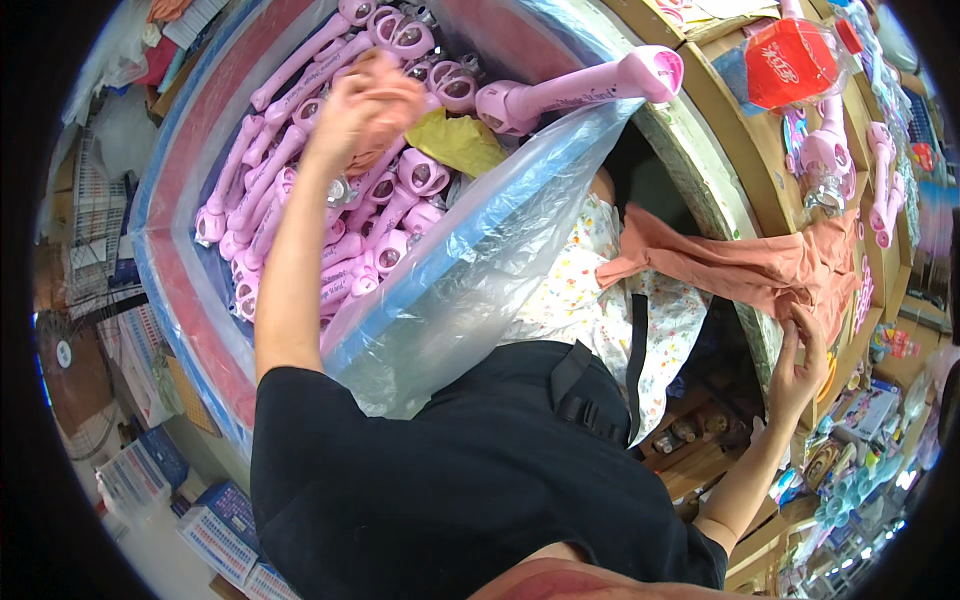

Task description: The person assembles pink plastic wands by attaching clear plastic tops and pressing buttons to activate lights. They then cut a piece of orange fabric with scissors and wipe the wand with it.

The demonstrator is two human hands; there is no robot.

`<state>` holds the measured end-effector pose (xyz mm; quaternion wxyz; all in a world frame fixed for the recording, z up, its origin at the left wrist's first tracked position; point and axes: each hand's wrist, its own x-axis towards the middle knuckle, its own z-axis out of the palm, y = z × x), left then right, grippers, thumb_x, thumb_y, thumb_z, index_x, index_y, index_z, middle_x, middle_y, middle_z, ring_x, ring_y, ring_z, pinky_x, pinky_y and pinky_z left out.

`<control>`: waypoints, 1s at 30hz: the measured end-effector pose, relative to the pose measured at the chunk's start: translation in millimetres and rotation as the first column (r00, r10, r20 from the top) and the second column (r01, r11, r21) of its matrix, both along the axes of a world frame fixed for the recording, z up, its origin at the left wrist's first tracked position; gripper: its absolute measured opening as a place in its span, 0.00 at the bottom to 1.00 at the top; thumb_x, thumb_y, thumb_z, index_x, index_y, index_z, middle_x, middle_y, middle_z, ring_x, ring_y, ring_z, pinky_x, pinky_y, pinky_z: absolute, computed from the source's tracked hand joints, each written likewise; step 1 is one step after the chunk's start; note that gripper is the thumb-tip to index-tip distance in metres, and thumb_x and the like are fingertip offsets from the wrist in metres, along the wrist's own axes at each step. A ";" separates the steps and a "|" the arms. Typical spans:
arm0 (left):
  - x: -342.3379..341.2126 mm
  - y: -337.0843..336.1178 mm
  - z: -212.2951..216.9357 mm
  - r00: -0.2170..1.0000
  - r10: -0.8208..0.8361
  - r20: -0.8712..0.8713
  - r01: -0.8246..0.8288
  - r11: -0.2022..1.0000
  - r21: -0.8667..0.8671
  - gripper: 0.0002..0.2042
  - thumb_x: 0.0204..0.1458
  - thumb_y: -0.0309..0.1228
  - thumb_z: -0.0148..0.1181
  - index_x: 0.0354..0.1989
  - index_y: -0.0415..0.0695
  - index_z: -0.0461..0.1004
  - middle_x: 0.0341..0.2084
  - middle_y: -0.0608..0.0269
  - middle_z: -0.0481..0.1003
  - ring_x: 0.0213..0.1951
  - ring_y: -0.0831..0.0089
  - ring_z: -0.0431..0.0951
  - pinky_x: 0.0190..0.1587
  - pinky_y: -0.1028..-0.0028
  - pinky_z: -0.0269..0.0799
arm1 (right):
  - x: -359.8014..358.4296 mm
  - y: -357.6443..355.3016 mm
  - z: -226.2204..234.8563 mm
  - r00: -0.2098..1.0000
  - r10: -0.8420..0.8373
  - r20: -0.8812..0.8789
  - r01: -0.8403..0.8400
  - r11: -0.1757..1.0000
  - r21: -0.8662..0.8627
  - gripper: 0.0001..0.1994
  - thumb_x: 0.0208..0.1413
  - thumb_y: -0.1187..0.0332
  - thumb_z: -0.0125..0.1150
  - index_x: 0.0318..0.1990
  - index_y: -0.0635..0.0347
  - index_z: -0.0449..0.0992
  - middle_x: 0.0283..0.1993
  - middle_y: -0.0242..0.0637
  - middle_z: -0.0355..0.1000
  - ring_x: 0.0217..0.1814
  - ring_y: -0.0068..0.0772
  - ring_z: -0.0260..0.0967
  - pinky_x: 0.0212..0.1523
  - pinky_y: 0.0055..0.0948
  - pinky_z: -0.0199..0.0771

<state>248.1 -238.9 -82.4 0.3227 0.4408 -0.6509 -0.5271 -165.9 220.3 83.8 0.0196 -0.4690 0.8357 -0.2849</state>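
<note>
My left hand (340, 115) is over a bin of pink plastic wand-like toys (265, 190). Its fingers are blurred and closed around a crumpled salmon cloth (385, 105). Beside it, a yellow wrapper or cloth (455, 143) lies on the toys. To the right, my right hand (797, 370) pinches the edge of a longer salmon cloth (720, 265). That cloth spreads over the edge of the cardboard-covered table and hangs toward my patterned apron. One pink toy (590, 90) lies across the bin's right rim, its wide end sticking out.
Clear plastic sheeting (470, 280) lines the blue and red bin wall (180, 230). On the table stand a red-labelled bottle (790, 65) and more pink toys (828, 150). Boxes (215, 530) stack at the lower left. Assorted small goods (850, 450) crowd the right.
</note>
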 end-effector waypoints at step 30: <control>-23.3 10.3 -70.9 0.952 0.303 0.031 -0.298 0.906 0.302 0.20 0.42 0.26 0.65 0.47 0.37 0.73 0.39 0.57 0.79 0.40 0.65 0.79 0.45 0.70 0.75 | 39.5 -88.8 3.9 0.935 0.334 -0.118 -0.339 0.940 -0.027 0.12 0.51 0.85 0.58 0.42 0.66 0.77 0.39 0.43 0.77 0.40 0.38 0.75 0.42 0.29 0.73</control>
